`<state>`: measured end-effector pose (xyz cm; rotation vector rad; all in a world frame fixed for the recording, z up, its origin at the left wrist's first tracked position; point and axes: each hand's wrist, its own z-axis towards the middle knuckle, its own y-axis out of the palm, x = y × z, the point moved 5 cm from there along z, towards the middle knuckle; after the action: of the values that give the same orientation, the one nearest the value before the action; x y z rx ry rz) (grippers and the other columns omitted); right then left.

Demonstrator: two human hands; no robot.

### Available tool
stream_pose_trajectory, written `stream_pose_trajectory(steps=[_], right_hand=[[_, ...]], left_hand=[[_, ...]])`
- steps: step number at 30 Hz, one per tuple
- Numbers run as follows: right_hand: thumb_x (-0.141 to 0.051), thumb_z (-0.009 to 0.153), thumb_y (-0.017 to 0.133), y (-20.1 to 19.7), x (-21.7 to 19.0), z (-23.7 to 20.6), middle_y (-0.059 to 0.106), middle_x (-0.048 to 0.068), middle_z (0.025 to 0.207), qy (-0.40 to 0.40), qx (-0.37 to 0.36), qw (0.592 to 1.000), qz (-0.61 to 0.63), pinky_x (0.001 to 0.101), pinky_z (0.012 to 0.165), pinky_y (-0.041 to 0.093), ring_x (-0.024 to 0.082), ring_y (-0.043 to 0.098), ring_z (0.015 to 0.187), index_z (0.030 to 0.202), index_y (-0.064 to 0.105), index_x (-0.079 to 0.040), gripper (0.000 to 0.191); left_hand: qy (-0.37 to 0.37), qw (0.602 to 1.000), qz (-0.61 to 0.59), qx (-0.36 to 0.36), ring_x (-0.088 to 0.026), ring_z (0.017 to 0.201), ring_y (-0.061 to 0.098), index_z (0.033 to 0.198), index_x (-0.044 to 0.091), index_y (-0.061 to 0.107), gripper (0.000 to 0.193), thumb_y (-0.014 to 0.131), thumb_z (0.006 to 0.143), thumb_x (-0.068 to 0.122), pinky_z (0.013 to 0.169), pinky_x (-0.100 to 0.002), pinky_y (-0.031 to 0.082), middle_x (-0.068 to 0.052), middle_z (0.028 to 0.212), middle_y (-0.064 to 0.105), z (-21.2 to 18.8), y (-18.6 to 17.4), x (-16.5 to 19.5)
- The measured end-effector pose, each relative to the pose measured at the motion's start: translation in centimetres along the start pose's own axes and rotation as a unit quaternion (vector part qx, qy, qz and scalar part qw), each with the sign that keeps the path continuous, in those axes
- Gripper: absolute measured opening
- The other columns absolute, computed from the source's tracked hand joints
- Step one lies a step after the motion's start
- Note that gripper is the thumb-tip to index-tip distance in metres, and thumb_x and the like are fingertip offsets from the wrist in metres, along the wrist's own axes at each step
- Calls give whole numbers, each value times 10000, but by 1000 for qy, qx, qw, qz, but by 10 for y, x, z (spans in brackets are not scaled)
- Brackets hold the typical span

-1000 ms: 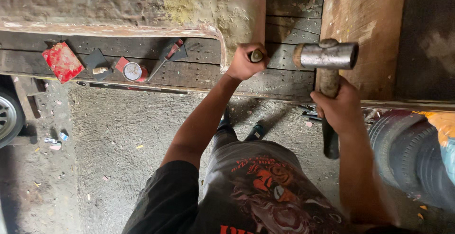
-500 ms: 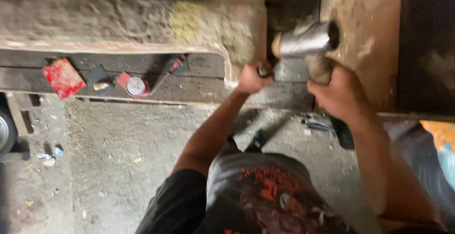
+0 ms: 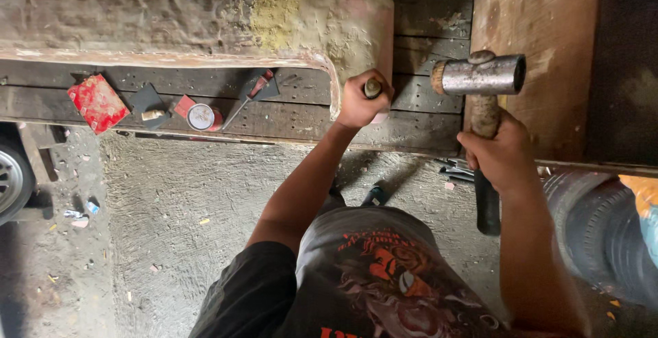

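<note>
Left hand (image 3: 362, 99): fist fully closed around a chisel-like tool (image 3: 372, 89). Only the tool's round butt end shows above the knuckles; shaft and tip are hidden inside the fist, so I can't tell what the tip touches. The fist sits right against the curved edge of the worn, filler-patched body panel (image 3: 205, 26).

Right hand (image 3: 504, 153): clamped on the handle of a hammer (image 3: 480, 76), gripping just below the head. The cylindrical metal head lies sideways, level with the left fist and just to its right, with a gap between the head and the tool's butt end. The dark lower handle sticks out below the hand toward the person.

Hands are apart, each with its own tool.

Left of the left hand, on the dark plank bench (image 3: 288, 115): scraper (image 3: 255, 91), small round tin (image 3: 201, 117), red rag-like piece (image 3: 97, 102).

Hard to read:
- Car wheel (image 3: 12, 180) cut off at the left edge.
- Tyre (image 3: 603, 235) beside the right forearm cut off at the right edge.
- Small dark metal pieces (image 3: 456, 169) under the right hand, can't identify.
</note>
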<state>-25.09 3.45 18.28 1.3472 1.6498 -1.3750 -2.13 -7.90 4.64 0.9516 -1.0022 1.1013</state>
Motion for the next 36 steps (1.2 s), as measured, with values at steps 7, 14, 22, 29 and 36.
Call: stream_pose_trajectory(steps=[7,14,22,29,36], right_hand=[[31,881,694,-9,14,-5,558,28,635,1,19,1000,16,295,419,395,103,512,486,918,567,-10,139],[30,874,684,-10,11,-10,558,23,633,-3,17,999,41,291,414,394,101,513,476,945,573,-21,141],[-20,916,719,-20,-34,-14,693,72,859,-61,61,988,-127,325,572,534,153,644,661,1094,650,-24,191],[-11,793,808,14,-57,9,734,208,912,-190,31,920,-341,416,637,551,304,698,767,1177,681,36,407],[26,913,669,-33,-58,-7,619,47,818,-90,87,992,1,297,479,454,97,558,569,1148,606,-27,249]], left_hand=[[35,996,63,-52,-89,688,588,787,29,637,117,752,794,46,645,-275,512,-38,735,657,3,12,1],[20,983,130,-131,-124,634,621,785,51,672,115,769,800,112,619,-283,535,-38,723,692,15,22,-4],[16,967,174,-184,-141,670,720,874,96,704,113,772,820,169,721,-323,606,-53,831,742,22,29,-25],[-11,949,218,-228,-169,637,691,843,55,687,175,806,783,168,679,-353,607,-92,768,731,23,51,-25],[-36,984,122,-126,-164,717,679,904,44,713,191,782,753,139,710,-334,597,-76,805,743,30,39,-26]])
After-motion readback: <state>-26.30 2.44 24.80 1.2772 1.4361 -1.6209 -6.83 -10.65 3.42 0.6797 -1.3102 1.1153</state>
